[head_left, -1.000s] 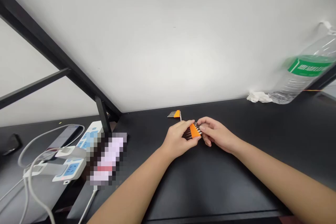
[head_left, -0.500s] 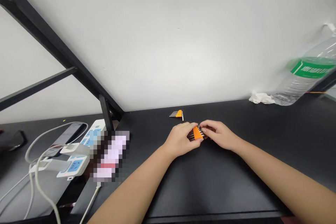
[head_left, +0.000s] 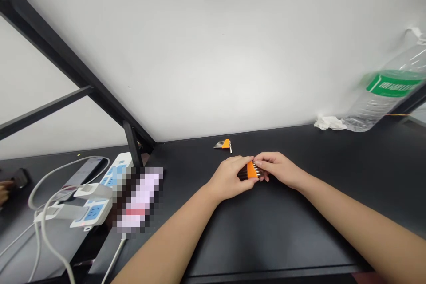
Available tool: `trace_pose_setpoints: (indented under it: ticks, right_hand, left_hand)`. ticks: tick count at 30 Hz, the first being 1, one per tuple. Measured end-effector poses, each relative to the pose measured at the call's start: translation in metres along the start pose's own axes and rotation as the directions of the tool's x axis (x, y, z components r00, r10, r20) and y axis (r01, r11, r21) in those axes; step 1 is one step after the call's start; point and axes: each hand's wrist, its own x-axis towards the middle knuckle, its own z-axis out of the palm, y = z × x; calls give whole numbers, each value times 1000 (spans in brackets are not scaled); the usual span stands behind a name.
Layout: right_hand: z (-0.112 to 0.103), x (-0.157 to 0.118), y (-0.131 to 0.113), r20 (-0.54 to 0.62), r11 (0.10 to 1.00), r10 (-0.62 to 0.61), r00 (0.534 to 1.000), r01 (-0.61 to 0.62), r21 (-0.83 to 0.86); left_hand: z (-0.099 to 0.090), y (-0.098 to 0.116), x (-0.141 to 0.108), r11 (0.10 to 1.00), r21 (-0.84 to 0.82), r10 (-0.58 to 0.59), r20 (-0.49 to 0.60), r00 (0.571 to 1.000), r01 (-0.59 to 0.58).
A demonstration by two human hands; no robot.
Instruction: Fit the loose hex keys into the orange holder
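Note:
An orange holder with a row of metal keys, looking like a hex key set (head_left: 252,170), is held low over the black tabletop. My left hand (head_left: 229,176) is closed round its left side, thumb along the near edge and fingers over the far edge. My right hand (head_left: 277,168) pinches at the far right corner of the set, by the silvery key ends; its fingertips are partly hidden behind it. Farther back lies a second orange-held hex key set (head_left: 226,143), its keys fanned to the left and touched by neither hand.
To the left are a white power strip (head_left: 95,211) with plugs and looping cables, a phone (head_left: 86,171), and a pixelated phone-like device (head_left: 141,197) on a cable. A black metal frame (head_left: 132,142) rises there. Crumpled tissue (head_left: 329,123) and a large plastic bottle (head_left: 389,91) stand back right.
My right fingers have shifted slightly round the set's right end, and more silvery key ends show. The holder has turned a little in my left hand. The view has moved slightly.

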Motion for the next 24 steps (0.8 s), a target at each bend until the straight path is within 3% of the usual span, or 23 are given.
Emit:
trace_pose_setpoints:
  ticks: [4,7,13,20,24]
  right_hand:
    - [-2,0,3,119,951,100,988,-130,281]
    - [0,-2,2,183,916,103,978,-165,366]
    - [6,-4,-2,194,929,115,974,-174,326]
    - [5,-2,-1,154,937,103,983,-148,318]
    - [3,-3,-1,193,941,85,977,-143,308]
  left_hand:
    - [1,3,-1,997,-40,59,-43,997,-61]
    - [2,4,-1,996,-37,79,-52,996,-81]
    - [3,5,0,992,-26,120,-82,989,-123]
    - [2,4,-1,996,5,85,-58,995,-85]
    - [3,4,-2,999,35,43,-64,997,-40]
